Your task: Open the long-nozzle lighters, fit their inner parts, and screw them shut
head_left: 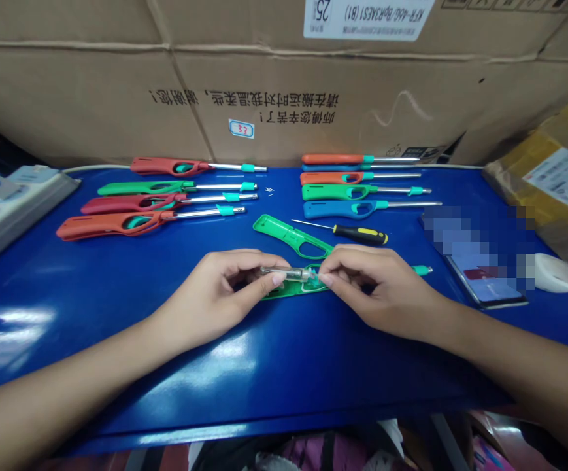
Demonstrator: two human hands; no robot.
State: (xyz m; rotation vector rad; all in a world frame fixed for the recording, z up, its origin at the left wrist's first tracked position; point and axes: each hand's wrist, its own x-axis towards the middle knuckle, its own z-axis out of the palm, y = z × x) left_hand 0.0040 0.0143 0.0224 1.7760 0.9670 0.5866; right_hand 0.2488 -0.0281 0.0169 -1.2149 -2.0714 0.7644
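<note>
A green casing half [274, 292] lies open like a shallow tray on the blue counter [234, 373], partly covered by the hands; teal parts [314, 281] and a thin pale strand show inside it. Just above this casing half, the left hand's [217, 288] grip is closed on a small clear tank [294, 274], pinched between thumb and fingers; whether it holds liquid cannot be told. The right hand [372, 284], over the casing half's right part, has thumb and forefinger together beside the tank's end; whether its grip has hold of anything, I cannot tell.

Behind the casing half lie the matching green cover [284, 236], a black-and-yellow screwdriver [361, 234] and a few tiny pale pieces [269, 191]. Whole lighters lie behind it in two groups, left [112, 226] and right [340, 209]. Farther back stands a large cardboard box [107, 91], its contents hidden. To the casing half's right are a phone [489, 288], a white mouse [557, 273] and a taped carton [519, 163].
</note>
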